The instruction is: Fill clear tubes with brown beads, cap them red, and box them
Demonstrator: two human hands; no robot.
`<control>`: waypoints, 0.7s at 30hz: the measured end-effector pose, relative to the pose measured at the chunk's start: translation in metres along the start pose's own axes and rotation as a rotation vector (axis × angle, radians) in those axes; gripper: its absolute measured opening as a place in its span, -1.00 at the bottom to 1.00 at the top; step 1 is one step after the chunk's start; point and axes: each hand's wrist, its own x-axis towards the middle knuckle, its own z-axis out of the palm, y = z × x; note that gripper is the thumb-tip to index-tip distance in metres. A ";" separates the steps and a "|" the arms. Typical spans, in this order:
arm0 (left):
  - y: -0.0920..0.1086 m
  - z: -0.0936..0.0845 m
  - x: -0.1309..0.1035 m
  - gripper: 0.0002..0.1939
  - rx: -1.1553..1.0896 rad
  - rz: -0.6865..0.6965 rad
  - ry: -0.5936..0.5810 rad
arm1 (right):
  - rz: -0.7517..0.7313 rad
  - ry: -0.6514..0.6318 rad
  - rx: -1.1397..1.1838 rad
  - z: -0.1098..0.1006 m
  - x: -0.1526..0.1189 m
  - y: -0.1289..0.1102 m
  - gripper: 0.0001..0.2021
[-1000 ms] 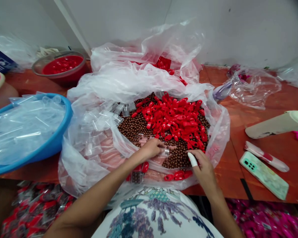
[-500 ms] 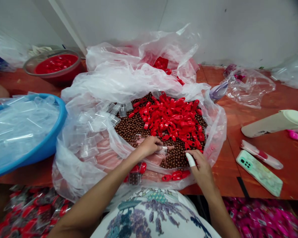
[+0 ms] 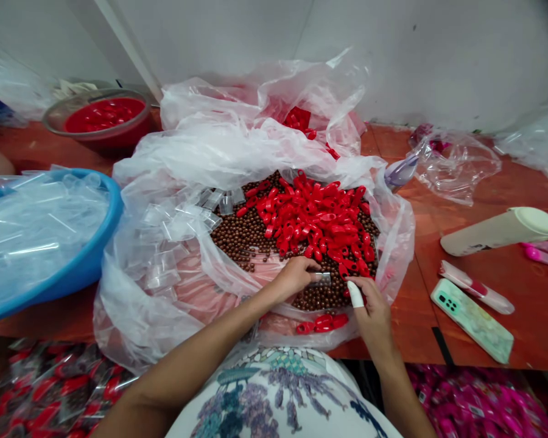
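My left hand (image 3: 298,277) is closed on a small clear plastic tube (image 3: 322,279), held low over brown beads (image 3: 322,298). Just right of it, my right hand (image 3: 369,299) has its fingers pinched together, a white cover on its thumb. A bit of red plastic cap (image 3: 346,292) shows at those fingertips, mostly hidden. Beyond both hands lies a heap of red plastic caps (image 3: 315,213) on the beads, inside a translucent plastic bag (image 3: 196,152) with its edges rolled out. More clear tubes (image 3: 164,267) lie on the bag's left side.
A blue basin (image 3: 114,213) full of clear tubes stands left, a bowl (image 3: 119,137) of red pieces behind it. A tumbler (image 3: 493,232) and a phone (image 3: 475,322) lie right on the red tabletop (image 3: 424,286). Red packed pieces (image 3: 50,389) and pink ones (image 3: 479,401) are below.
My left hand has moved right with the clear tube, closer to my right hand. My right hand has shifted slightly, and red now shows at its fingertips. The filled piece near my left forearm is now covered.
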 end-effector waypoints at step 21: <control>0.017 -0.042 -0.052 -0.53 -1.061 -0.163 -0.273 | -0.016 -0.044 0.056 0.006 0.006 -0.013 -0.74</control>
